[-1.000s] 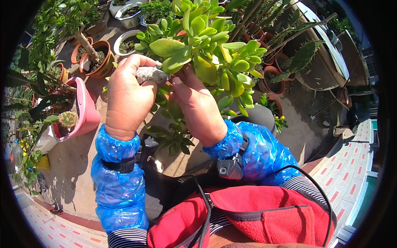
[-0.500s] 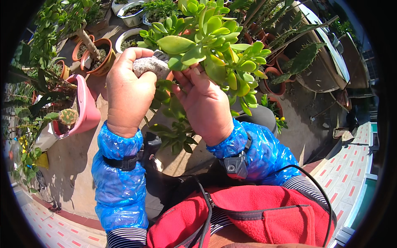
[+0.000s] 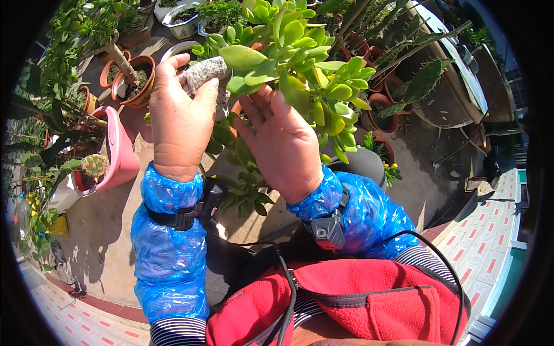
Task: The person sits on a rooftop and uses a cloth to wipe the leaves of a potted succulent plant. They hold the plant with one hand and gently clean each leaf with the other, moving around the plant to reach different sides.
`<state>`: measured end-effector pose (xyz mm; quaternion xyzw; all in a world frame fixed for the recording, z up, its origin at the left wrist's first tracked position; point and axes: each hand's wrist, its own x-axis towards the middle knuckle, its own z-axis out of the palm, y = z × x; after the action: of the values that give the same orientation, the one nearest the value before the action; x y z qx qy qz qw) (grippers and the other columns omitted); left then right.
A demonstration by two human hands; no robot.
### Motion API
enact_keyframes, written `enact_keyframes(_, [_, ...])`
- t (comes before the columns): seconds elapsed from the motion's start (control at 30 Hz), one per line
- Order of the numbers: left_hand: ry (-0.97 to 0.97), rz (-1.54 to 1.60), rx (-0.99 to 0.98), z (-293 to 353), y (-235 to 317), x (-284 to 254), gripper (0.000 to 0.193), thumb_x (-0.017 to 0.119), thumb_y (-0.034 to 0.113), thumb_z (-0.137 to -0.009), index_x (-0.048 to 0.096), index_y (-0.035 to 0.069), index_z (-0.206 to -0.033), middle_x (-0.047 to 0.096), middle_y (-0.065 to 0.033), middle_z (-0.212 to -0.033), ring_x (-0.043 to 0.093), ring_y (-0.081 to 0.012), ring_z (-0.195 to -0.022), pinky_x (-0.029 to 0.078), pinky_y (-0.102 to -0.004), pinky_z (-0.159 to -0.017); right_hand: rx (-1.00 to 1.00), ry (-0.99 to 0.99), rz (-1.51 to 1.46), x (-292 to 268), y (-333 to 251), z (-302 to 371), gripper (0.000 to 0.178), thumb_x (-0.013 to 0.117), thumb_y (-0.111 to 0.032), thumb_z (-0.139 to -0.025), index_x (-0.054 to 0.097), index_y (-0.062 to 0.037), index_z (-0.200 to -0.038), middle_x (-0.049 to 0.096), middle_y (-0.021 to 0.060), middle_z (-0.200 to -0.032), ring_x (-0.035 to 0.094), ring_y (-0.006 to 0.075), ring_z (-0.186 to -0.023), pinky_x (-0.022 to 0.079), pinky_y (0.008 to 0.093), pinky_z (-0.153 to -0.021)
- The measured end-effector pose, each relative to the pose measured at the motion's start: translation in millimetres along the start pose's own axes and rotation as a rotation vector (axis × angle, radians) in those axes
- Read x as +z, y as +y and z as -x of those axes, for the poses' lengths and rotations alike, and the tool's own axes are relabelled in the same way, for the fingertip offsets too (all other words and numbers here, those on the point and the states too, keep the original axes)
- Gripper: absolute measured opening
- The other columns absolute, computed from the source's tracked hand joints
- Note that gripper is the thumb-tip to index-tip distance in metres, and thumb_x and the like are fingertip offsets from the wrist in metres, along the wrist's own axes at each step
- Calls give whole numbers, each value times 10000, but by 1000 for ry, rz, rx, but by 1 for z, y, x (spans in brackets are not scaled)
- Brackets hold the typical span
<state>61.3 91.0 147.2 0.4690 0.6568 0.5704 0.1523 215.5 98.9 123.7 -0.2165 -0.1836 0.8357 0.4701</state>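
In my left hand [image 3: 182, 124] is a folded, speckled grey cloth [image 3: 209, 70], gripped between the thumb and the curled fingers. The cloth is just left of the broad leaves of a green succulent [image 3: 294, 69]. My right hand [image 3: 285, 144] is turned palm up beneath this plant, its thumb and fingers closing lightly around the base of a leaf. Leaves cover some of those fingertips. Lower shoots of the succulent [image 3: 245, 199] hang down between my wrists. Blue plastic sleeve covers with black straps wrap both forearms.
To the left are a pink pot [image 3: 120, 147] with a small cactus and an orange pot [image 3: 138, 83] with a woody stem. Spiny cactus pads [image 3: 424, 83] reach in from the right, above several clay pots. Red-and-white paving [image 3: 479, 248] runs along the right side.
My left hand has shifted the cloth slightly up and away from the leaf, and the cloth's folded shape shows differently. My right hand has moved slightly left, its fingers a bit looser.
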Motion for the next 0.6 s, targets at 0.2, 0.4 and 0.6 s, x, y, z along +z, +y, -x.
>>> enact_keyframes(0.2, [-41,44,17,-3,2,8,439,802,156,-922,583,-22,-1259,758,-183,-1037,753,-231,-917,604,-359,-793,-30,-55,-18,1,0,-2,363,524,-413,-1100,620,-148,-1329,586,4,-1431,495,211,-1366,320,491,-1186])
enact_keyframes(0.4, [-157,25,-51,-6,0,10,355,772,226,-951,663,-54,-1141,771,-178,-988,748,-234,-874,587,-378,-783,-49,-127,41,1,1,-7,532,475,-470,-1110,484,-133,-1521,523,26,-1528,480,212,-1389,303,492,-1196])
enact_keyframes(0.6, [-147,103,-31,-6,0,11,323,731,195,-972,673,-54,-1169,773,-158,-986,733,-211,-870,577,-355,-803,-59,-116,65,4,2,-5,608,489,-520,-1092,435,-144,-1566,501,9,-1551,453,209,-1409,290,479,-1200])
